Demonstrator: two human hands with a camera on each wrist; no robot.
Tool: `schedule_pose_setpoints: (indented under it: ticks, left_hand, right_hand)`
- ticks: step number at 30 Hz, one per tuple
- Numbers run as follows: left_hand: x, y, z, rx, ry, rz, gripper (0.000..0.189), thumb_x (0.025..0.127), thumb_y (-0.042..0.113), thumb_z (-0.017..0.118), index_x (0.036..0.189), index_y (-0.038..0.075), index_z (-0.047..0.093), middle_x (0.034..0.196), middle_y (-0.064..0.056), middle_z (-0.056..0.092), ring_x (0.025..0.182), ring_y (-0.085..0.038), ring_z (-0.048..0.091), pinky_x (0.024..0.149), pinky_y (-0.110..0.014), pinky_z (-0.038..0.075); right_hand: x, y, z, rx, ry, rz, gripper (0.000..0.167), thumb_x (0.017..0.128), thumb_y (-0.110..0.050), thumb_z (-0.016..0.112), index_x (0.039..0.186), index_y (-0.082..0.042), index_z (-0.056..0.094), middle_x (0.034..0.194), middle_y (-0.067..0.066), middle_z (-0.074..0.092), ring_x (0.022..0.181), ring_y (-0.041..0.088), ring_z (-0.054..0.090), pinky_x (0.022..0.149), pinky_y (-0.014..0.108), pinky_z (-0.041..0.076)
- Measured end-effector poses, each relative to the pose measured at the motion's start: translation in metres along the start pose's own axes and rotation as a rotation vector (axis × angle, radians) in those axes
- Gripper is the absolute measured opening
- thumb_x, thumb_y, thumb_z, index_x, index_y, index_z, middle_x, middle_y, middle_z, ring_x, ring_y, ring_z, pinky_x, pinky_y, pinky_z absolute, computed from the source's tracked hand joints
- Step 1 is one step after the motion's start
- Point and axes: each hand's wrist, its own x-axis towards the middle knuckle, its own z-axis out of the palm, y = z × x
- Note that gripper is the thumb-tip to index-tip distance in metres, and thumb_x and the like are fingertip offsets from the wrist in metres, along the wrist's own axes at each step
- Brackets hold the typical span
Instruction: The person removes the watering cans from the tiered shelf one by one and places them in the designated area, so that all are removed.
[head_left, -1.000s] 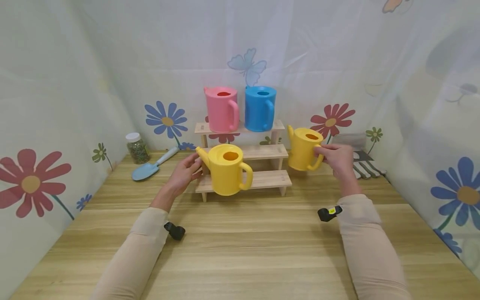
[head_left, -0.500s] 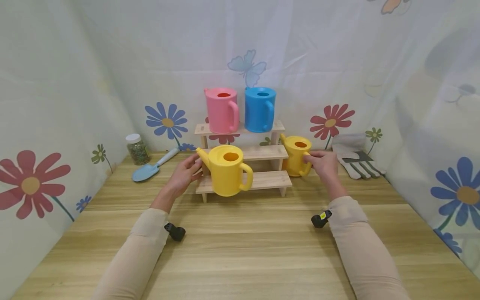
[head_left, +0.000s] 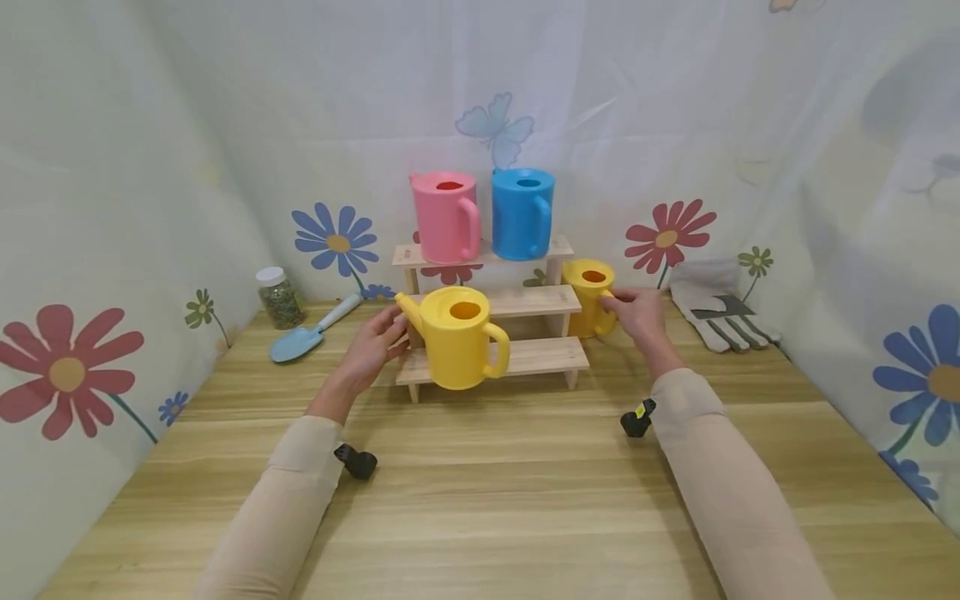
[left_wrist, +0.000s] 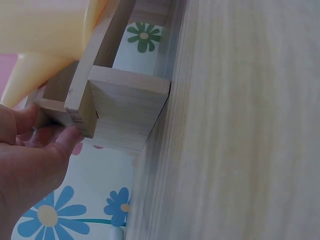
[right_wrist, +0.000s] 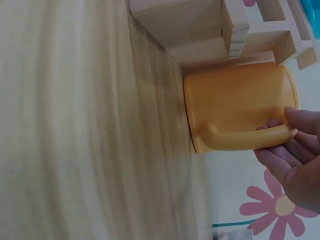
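Right can (head_left: 591, 310) near the tabletop's (head_left: 487, 500) far edge, right of centre, tucked at the right end of the stand (head_left: 536, 357); looks upright, base apparently down on the wood. Hands well apart. Right hand (head_left: 637, 317) grips the upper part of its handle (right_wrist: 250, 140), thumb on top, fingers beneath; left hand (head_left: 365, 350) has fingers bent round the stand's left end, just beside the front can (head_left: 453, 342), which sits at the lowest shelf's front edge. Step in hand, as I judge it: seating the right can beside the stand. Best done slowly: base flat before slackening the grip, body square to the tabletop's far edge, fingers slid out of the loop without a tug. Left hand should only steady; a nudge could unsettle the front can. Contact between right can and stand: cannot tell.
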Motion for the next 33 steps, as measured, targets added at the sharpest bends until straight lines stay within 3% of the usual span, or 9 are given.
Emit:
schedule_pose_setpoints:
  ticks: [15, 19, 24, 33]
  left_hand:
    - [0.000, 0.000, 0.002, 0.007, 0.038, -0.021, 0.050, 0.110, 0.020, 0.038, 0.158, 0.008, 0.028, 0.158, -0.018, 0.031, 0.142, -0.036, 0.035, 0.114, -0.050, 0.033]
    - [0.003, 0.000, 0.003, 0.010, 0.052, -0.001, 0.050, 0.110, 0.020, 0.039, 0.158, 0.008, 0.029, 0.157, -0.019, 0.034, 0.141, -0.035, 0.037, 0.113, -0.049, 0.034]
    - [0.004, -0.001, 0.004, -0.006, 0.066, 0.002, 0.050, 0.110, 0.018, 0.040, 0.158, 0.007, 0.030, 0.155, -0.020, 0.037, 0.140, -0.036, 0.039, 0.112, -0.049, 0.037]
    - [0.002, -0.003, 0.003, -0.015, 0.065, -0.009, 0.050, 0.110, 0.019, 0.040, 0.158, 0.008, 0.030, 0.156, -0.020, 0.035, 0.141, -0.035, 0.038, 0.113, -0.049, 0.036]
  right_hand:
    - [0.007, -0.004, 0.006, 0.037, -0.049, -0.023, 0.034, 0.100, -0.018, 0.064, 0.128, 0.003, 0.066, 0.124, 0.020, 0.066, 0.105, 0.027, 0.058, 0.087, 0.035, 0.052]
    - [0.005, -0.003, 0.005, 0.049, -0.038, -0.036, 0.038, 0.100, -0.019, 0.065, 0.130, 0.004, 0.064, 0.125, 0.022, 0.065, 0.110, 0.030, 0.059, 0.091, 0.039, 0.052]
    - [-0.003, -0.004, 0.000, -0.003, -0.026, -0.042, 0.049, 0.099, -0.024, 0.065, 0.138, 0.006, 0.056, 0.133, 0.025, 0.059, 0.122, 0.036, 0.056, 0.101, 0.048, 0.049]
    - [-0.025, -0.022, -0.013, -0.014, 0.008, -0.121, 0.054, 0.100, -0.034, 0.063, 0.140, 0.002, 0.056, 0.132, 0.019, 0.062, 0.123, 0.033, 0.057, 0.103, 0.046, 0.048]
